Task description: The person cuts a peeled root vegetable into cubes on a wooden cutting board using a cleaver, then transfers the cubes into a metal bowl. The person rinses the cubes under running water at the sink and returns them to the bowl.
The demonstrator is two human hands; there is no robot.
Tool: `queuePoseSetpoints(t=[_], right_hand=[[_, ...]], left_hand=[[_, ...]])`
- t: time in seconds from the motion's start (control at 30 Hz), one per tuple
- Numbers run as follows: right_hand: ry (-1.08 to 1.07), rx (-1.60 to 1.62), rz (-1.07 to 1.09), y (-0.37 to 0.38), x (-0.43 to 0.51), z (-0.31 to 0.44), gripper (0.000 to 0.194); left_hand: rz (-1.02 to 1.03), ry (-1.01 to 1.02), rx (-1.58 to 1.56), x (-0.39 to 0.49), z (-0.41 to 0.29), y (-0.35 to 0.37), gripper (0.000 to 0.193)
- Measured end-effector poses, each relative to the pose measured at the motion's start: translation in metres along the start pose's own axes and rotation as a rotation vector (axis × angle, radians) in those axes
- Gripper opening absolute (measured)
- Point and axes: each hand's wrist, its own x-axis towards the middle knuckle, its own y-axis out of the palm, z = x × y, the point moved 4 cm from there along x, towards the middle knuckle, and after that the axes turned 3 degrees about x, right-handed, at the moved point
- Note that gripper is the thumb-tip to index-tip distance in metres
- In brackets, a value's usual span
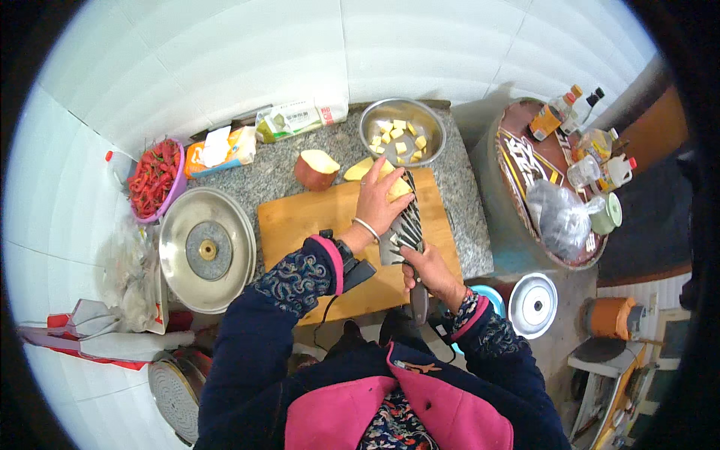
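My left hand (378,203) grips a peeled yellow piece of sweet potato or similar root (398,189) near the top of the wooden cutting board (315,216). Against the piece's right side lies the patterned blade of a kitchen knife (409,222); my right hand (430,273) is closed around its dark handle. A flat yellow slice (359,169) rests just beyond the board, left of the held piece. The red-skinned half of a root (316,170) stands on the granite counter, cut face up. Yellow chunks lie in the steel bowl (436,121) behind the board.
On the left are a purple basket (179,183) of red chillies, a large metal lid (169,253) and a tissue pack (194,160). A plastic package (298,119) lies along the wall. Bottles (554,115) and a plastic bag (562,216) crowd a round covered surface at right.
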Motion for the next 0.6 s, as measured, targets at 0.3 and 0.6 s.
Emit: queuePoseSetpoints(t=[0.3,0.6], right_hand=[[0.005,0.093,-0.051,-0.075,0.073,0.056,0.017],[0.104,-0.033,-0.056,-0.151,0.048,0.031,0.015]], left_hand=[[-0.099,-0.200,0.203,0.135,0.077,0.078,0.063],[0.417,-0.178,-0.126,0.042,0.074,0.038,0.043]])
